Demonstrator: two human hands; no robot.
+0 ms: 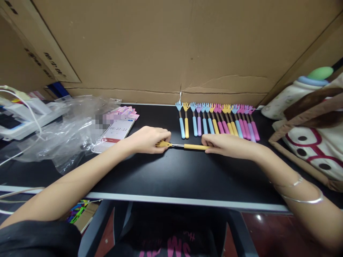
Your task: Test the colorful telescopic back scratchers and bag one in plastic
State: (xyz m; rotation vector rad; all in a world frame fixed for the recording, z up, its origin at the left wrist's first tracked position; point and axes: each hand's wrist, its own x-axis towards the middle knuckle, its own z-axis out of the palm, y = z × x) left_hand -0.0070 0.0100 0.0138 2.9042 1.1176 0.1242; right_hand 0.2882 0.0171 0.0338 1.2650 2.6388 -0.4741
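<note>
Surface: black table [160, 180] with a pale front edge, a soft sheen across its bare middle.
In hand: yellow back scratcher [195, 146], lying crosswise in front of me, metal rod showing between head and handle.
Left hand [154, 140]: fingers curled closed about the scratcher's claw-shaped head.
Right hand [221, 144]: closed on the handle end, fingers folded in; bracelets [302, 198] on that forearm.
Row behind: more back scratchers [205, 121], claws toward the back, handles toward me; blue, yellow, purple and pink, the leftmost pair slightly apart from the others.
Left side: phone [123, 127] lit with a timer at 00:22:22, pink packets [131, 112] just behind it, crumpled clear plastic [77, 123] beside it, then a white power strip [34, 117] with cables.
Right side: pale bottle [291, 93] with a blue and green top, leaning; cloth bag [318, 153] in front, printed with red-rimmed glasses.
Walls: brown cardboard [150, 46] stands behind, creased low down, with printed characters at left.
Below: reddish floor [268, 233]; an open box [87, 216] of small bright pieces at left.
</note>
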